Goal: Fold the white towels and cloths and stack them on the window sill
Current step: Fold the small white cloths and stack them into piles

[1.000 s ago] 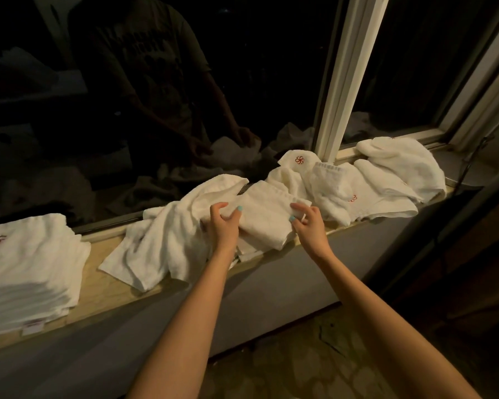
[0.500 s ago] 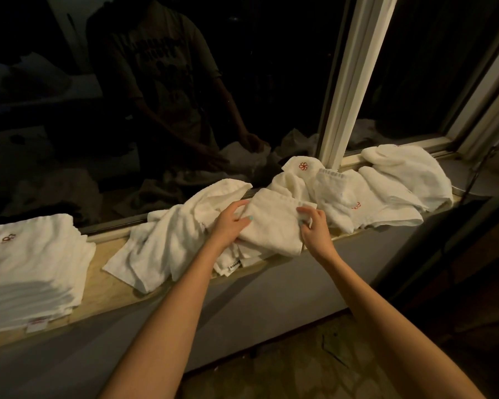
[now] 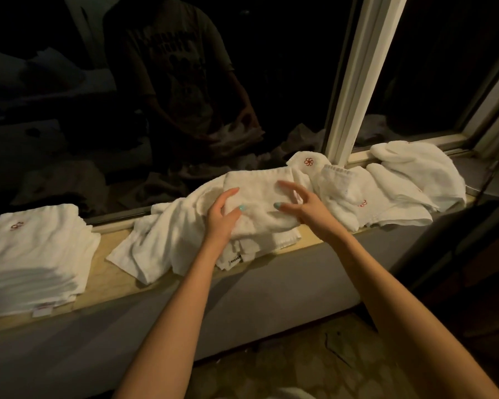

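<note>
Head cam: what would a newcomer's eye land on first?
Two bare hands meet mid-frame on a folded towel on the window sill. The left hand rests at its left edge and the right hand is spread-fingered over its right side. A neat stack of folded towels sits at the far left, and a loose heap of unfolded towels trails off right, past the white window post.

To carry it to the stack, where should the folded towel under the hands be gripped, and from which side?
Probably its side edges, left hand from the left, right hand from the right, reaching beneath: the folded towel lies flat, limp, on loose cloths.
</note>
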Motion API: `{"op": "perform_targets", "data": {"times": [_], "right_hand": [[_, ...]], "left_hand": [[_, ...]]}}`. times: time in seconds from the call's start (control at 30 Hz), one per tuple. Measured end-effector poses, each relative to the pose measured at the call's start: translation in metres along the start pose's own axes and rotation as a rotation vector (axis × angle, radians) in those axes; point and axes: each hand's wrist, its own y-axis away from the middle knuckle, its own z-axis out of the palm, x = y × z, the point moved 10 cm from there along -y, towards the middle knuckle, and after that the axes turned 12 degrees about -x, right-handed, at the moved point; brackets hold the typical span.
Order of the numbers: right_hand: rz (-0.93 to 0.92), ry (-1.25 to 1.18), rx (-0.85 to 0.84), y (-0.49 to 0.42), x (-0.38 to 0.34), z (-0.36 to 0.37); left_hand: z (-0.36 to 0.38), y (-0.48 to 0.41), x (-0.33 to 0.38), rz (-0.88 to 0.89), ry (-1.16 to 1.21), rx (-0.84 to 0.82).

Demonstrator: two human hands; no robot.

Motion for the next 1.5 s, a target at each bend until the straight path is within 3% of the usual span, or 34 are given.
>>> {"op": "perform_targets", "data": {"times": [0.13,0.43,0.63,0.73,0.8,0.87,1.03,1.23,1.37,1.5], "right_hand": [[0.096,0.187,-0.073,-0.030,-0.001,0.004],[0.230,0.212,-0.127,-0.038,0.052,-0.020],[0.286,0.821,-0.129,-0.060,0.050,-0.012],[0.312,0.928,-0.064,-0.069,0.039,-0.018],[0.221,1.066,0.020,-0.069,0.015,-0.012],[0.083,1.074,0.073,-0.069,-0.007,0.002],[-0.049,0.990,-0.009,-0.088,-0.030,0.041],[-0.121,1.015,-0.138,-0.112,-0.049,0.093],[-0.202,0.986,-0.004,-0.120,-0.087,0.116],[-0.284,0.914,0.152,-0.114,-0.155,0.133]], "left_hand": [[-0.014,0.004,-0.005,-0.035,0.003,0.082],[0.002,-0.004,-0.048,-0.201,-0.095,-0.103],[-0.004,-0.023,-0.038,-0.295,-0.519,-0.133],[-0.032,-0.027,-0.009,-0.212,-0.612,0.012],[-0.058,-0.026,0.015,-0.147,-0.818,0.155],[-0.075,-0.025,0.021,-0.151,-0.899,0.193],[-0.090,-0.034,0.000,-0.233,-0.872,0.082],[-0.090,-0.034,0.029,-0.062,-0.574,-0.065],[-0.120,-0.033,0.099,0.129,-0.466,-0.036],[-0.163,-0.028,0.165,0.164,-0.483,-0.039]]}}
